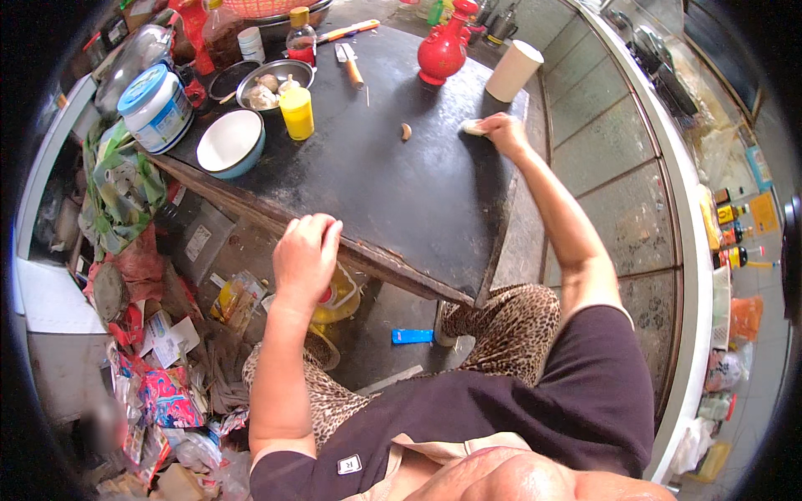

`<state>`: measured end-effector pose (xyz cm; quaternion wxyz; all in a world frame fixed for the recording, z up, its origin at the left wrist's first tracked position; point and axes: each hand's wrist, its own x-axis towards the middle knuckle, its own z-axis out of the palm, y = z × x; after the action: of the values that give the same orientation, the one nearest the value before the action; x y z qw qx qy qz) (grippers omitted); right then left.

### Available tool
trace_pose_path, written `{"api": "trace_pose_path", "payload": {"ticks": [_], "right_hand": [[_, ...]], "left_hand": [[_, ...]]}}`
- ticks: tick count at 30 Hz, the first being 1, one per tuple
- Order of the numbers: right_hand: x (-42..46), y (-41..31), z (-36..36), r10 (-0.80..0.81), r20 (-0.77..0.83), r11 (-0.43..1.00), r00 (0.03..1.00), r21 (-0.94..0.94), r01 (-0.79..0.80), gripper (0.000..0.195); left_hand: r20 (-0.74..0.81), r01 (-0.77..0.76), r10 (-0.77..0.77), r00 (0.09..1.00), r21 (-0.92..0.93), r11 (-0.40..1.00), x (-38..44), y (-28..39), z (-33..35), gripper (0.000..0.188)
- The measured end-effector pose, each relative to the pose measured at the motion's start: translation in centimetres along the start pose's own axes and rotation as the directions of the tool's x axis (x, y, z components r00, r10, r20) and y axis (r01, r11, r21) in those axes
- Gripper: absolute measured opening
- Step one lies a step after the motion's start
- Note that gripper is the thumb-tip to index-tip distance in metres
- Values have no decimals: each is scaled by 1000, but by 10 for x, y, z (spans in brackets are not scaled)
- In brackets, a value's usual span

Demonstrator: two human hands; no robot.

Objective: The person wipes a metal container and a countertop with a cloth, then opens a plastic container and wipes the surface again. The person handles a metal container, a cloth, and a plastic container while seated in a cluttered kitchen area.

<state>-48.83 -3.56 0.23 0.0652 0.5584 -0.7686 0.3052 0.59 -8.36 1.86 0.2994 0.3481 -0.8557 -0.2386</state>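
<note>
On the right side of the black tabletop (376, 169), my right hand (506, 133) grips a small folded white cloth or tissue (473, 127) pressed on the surface. My left hand (310, 250) rests at the near wooden edge, its fingers loosely curled together, with nothing visible in it. A single garlic clove (406, 131) lies near the middle. Farther back is a small knife or scraper with a wooden handle (354, 72). At the left, a metal bowl (304, 70) holds garlic bulbs (262, 97), beside a yellow cup (296, 114) and a white-lined blue bowl (230, 143).
A red vase (443, 50) and a white paper roll or cylinder (514, 71) stand at the back right. A blue-lidded white tub (156, 109) and a red-filled bottle (301, 41) stand at the left. Bags and litter cover the floor at lower left; a glass partition (617, 156) borders the right.
</note>
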Motion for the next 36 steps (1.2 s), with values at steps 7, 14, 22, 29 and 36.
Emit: {"api": "trace_pose_path", "payload": {"ticks": [7, 14, 22, 29, 36], "right_hand": [[-156, -168, -48, -404, 502, 906, 764, 335, 259, 21], [-143, -75, -76, 116, 210, 953, 971, 253, -169, 22], [-223, -244, -13, -432, 174, 820, 885, 485, 305, 30], [-148, -91, -38, 45, -147, 993, 988, -104, -61, 16], [-173, -255, 21, -585, 96, 712, 805, 535, 454, 18]], "left_hand": [[-38, 73, -71, 997, 59, 996, -22, -17, -29, 19], [-46, 9, -12, 999, -55, 998, -8, -1, -20, 22], [-48, 107, -106, 993, 21, 994, -17, -22, -37, 24], [13, 81, -80, 997, -43, 996, -7, -10, -19, 24], [-36, 114, -113, 993, 45, 992, -7, -27, -30, 23]]}}
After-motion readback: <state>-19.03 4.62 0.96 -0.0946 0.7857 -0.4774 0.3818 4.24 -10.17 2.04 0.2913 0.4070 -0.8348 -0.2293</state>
